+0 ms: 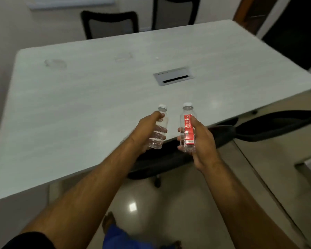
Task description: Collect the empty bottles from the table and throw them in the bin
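My left hand (147,131) grips a clear, label-free plastic bottle (159,130) with a white cap, held upright above the table's near edge. My right hand (199,139) grips a second clear bottle with a red label (188,126), also upright with a white cap, just right of the first. Two more clear plastic bottles lie flat on the white table (79,105): one at the far left (55,63), one near the far middle (123,56). Both are faint and blurred. No bin is in view.
A grey cable hatch (173,76) is set into the table's middle. A small white cap-like speck (157,58) lies beyond it. Black chairs stand at the far side (109,24) and tucked under the near right edge (258,126). Glossy tiled floor lies below.
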A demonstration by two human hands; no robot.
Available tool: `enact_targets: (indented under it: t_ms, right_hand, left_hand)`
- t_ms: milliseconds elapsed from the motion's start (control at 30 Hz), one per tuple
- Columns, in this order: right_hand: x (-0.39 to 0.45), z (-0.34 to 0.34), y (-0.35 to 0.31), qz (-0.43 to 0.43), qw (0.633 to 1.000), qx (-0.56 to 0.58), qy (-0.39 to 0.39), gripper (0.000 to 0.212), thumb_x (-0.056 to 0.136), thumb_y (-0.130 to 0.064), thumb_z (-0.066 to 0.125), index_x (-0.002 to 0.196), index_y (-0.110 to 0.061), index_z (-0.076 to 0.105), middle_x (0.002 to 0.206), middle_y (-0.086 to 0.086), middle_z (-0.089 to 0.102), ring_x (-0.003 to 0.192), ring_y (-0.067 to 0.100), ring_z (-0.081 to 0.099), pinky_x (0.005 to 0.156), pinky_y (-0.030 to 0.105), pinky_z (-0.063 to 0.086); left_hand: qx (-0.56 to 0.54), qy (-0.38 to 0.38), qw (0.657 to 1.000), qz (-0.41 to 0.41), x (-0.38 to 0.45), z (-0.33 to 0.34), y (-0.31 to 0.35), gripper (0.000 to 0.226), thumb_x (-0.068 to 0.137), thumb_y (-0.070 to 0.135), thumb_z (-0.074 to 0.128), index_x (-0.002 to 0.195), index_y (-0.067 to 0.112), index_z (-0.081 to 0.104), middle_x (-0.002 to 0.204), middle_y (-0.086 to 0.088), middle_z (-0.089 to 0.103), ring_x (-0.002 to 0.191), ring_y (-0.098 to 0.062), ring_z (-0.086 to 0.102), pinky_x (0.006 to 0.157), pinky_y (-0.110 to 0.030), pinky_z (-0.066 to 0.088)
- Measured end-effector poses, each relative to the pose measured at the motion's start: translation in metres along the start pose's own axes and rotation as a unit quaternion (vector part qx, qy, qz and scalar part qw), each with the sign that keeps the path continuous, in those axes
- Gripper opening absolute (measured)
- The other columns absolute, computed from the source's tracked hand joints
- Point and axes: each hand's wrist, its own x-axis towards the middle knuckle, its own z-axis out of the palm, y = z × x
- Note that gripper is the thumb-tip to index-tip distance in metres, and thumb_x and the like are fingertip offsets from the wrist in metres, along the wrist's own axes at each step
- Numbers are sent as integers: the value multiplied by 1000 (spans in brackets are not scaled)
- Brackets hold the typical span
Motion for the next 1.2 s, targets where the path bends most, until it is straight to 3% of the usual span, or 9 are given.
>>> enact_targets:
  t_ms: [267, 400, 500, 600, 700, 833, 967, 1067, 1200]
  right_hand:
    - [11, -236, -68, -58, 989, 68, 118, 34, 98, -45, 56, 109, -15, 68, 84, 3, 72, 65, 14, 67, 55, 33, 54]
    - [47, -332, -84, -63, 978, 98, 173, 43, 91, -47, 58, 113, -11, 67, 91, 12, 70, 69, 19, 67, 55, 32, 52]
    - [85, -401, -99, -66, 965, 129, 218, 41, 87, -45, 60, 106, -10, 68, 93, 16, 64, 71, 23, 61, 55, 32, 50]
    - [128, -470, -119, -58, 954, 131, 261, 37, 95, -40, 57, 111, -9, 67, 96, 17, 65, 77, 27, 62, 57, 31, 52]
    - [167, -533, -151, -50, 949, 142, 278, 52, 92, -39, 62, 122, 3, 61, 93, 19, 65, 63, 21, 62, 51, 28, 51]
    - [213, -612, -202, -46, 936, 149, 316, 46, 94, -36, 65, 123, 0, 62, 96, 19, 70, 66, 21, 65, 56, 30, 54]
    - [267, -700, -243, -31, 925, 124, 358, 30, 95, -43, 63, 114, -20, 63, 109, 14, 71, 88, 24, 68, 75, 40, 59]
    - [313, -767, -265, -33, 922, 123, 366, 13, 98, -41, 58, 102, -28, 60, 101, 6, 66, 85, 18, 65, 69, 31, 57]
    - [370, -863, -297, -36, 928, 108, 356, 22, 98, -42, 57, 111, -25, 62, 103, 5, 67, 87, 17, 65, 65, 26, 54]
  left_hand:
    - [28, -153, 988, -3, 11, 263, 21, 29, 86, 41, 50, 92, 15, 60, 73, -6, 64, 59, -19, 61, 61, -32, 50]
    - [116, -176, 976, 52, 43, 377, 29, 26, 93, 43, 46, 103, 25, 61, 102, -9, 68, 92, -26, 65, 84, -44, 55]
    - [142, -213, 963, 85, 84, 454, 30, 33, 91, 46, 48, 113, 23, 60, 100, -5, 68, 88, -22, 64, 73, -38, 55]
    - [170, -254, 947, 101, 135, 533, 37, 33, 91, 50, 52, 105, 23, 63, 86, 0, 65, 74, -16, 62, 61, -33, 51]
    - [169, -294, 937, 84, 178, 613, 54, 26, 95, 52, 51, 95, 29, 63, 80, 2, 64, 64, -9, 63, 58, -30, 55]
    - [190, -299, 931, 85, 223, 714, 85, 41, 94, 55, 50, 108, 20, 64, 94, -6, 69, 86, -23, 67, 72, -39, 58]
    - [224, -299, 920, 115, 271, 825, 107, 21, 100, 43, 47, 110, 30, 60, 106, -4, 67, 96, -22, 66, 82, -39, 58]
    - [238, -299, 916, 120, 314, 901, 111, 32, 100, 41, 49, 128, 28, 57, 111, 0, 67, 99, -15, 66, 73, -29, 53]
    - [242, -294, 919, 101, 361, 1003, 113, 35, 99, 36, 51, 132, 24, 55, 116, -3, 66, 101, -18, 65, 76, -31, 54]
